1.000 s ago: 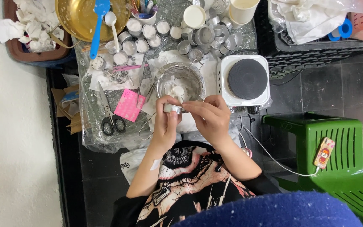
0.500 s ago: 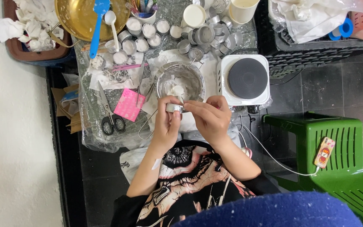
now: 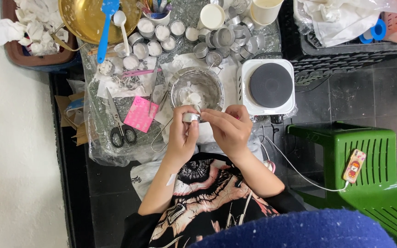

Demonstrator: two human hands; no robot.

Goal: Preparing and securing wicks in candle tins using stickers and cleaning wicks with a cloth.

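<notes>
Little has changed: my left hand (image 3: pixel 182 138) still pinches the small tin cup (image 3: pixel 190 117) just below the bowl (image 3: pixel 196 87), right fingers (image 3: pixel 217 117) closed at its rim, still working inside.

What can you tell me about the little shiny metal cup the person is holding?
The small round silver metal cup looks like a shallow tealight tin with thin walls. The left hand grips it from below, and the right hand touches its rim with its fingertips. It is held above the table, just in front of the round metal bowl with white lumps inside. What it holds cannot be seen.
</notes>
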